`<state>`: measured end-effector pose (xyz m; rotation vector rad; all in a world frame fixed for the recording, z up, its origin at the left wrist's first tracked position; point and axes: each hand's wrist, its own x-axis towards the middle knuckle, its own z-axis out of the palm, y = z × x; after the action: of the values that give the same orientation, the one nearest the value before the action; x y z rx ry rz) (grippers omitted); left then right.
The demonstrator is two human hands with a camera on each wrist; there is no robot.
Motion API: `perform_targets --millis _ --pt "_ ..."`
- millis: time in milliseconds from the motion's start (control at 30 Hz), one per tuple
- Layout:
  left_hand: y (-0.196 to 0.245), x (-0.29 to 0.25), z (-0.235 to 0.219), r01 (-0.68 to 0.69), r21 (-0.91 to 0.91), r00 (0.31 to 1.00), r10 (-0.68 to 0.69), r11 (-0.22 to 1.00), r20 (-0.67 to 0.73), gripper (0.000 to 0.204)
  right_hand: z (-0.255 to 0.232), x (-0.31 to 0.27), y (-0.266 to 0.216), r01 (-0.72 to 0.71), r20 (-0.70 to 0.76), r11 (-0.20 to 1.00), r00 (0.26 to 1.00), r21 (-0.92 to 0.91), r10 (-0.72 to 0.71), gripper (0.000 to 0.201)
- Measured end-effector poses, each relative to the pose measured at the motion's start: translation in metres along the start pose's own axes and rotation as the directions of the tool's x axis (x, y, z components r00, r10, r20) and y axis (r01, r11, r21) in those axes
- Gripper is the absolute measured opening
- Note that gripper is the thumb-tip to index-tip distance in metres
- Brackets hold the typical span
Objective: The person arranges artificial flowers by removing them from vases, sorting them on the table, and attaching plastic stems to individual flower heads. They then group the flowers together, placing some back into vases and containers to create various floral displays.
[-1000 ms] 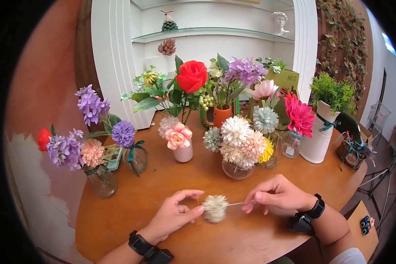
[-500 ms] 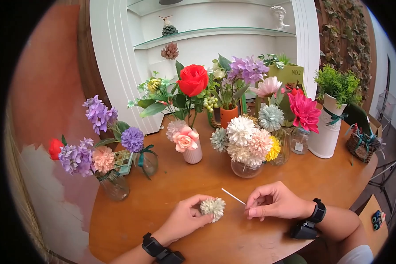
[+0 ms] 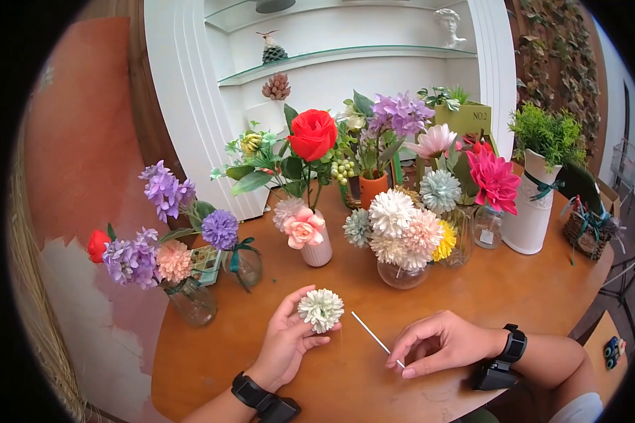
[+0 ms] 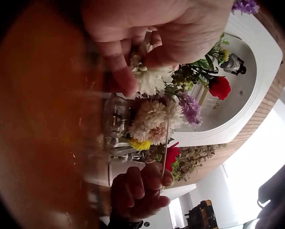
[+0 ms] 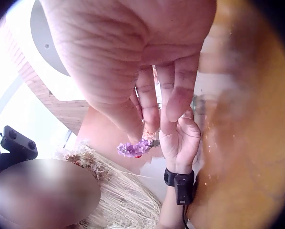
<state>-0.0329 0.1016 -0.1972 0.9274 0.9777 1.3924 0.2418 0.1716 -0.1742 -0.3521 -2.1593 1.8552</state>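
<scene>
My left hand (image 3: pixel 283 347) holds a pale greenish-white pompom flower head (image 3: pixel 321 310) between thumb and fingers, its petals facing up toward the head camera. In the left wrist view the fingers curl round the same flower head (image 4: pixel 152 80). To its right, my right hand (image 3: pixel 453 342) pinches a thin white stick (image 3: pixel 368 331) near its lower end between thumb and fingers. The stick slants up and left, its free tip a short gap from the petals. From the left wrist view, the stick (image 4: pixel 165 155) rises from the right hand's fingertips. The right hand's palm hides the stick in the right wrist view.
Behind the hands on the wooden table (image 3: pixel 275 384) stands a round glass vase (image 3: pixel 402 275) of pompom flowers. A pink vase (image 3: pixel 317 250), a glass jar (image 3: pixel 194 304) with flowers at left, and a tall white vase (image 3: pixel 531 211) at right surround it.
One second ago the stick reached the flower head; now they are apart. The left hand has turned the flower head upward, and the stick's free tip has swung up from near level.
</scene>
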Motion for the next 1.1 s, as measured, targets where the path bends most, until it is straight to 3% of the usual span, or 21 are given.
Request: perform_targets --millis 1100 --pt "-0.0052 -0.0021 0.0008 -0.009 0.109 1.000 0.006 0.994 0.023 0.039 -0.0011 0.0018 0.0014 0.019 0.044 0.995 0.999 -0.096 -0.014 0.027"
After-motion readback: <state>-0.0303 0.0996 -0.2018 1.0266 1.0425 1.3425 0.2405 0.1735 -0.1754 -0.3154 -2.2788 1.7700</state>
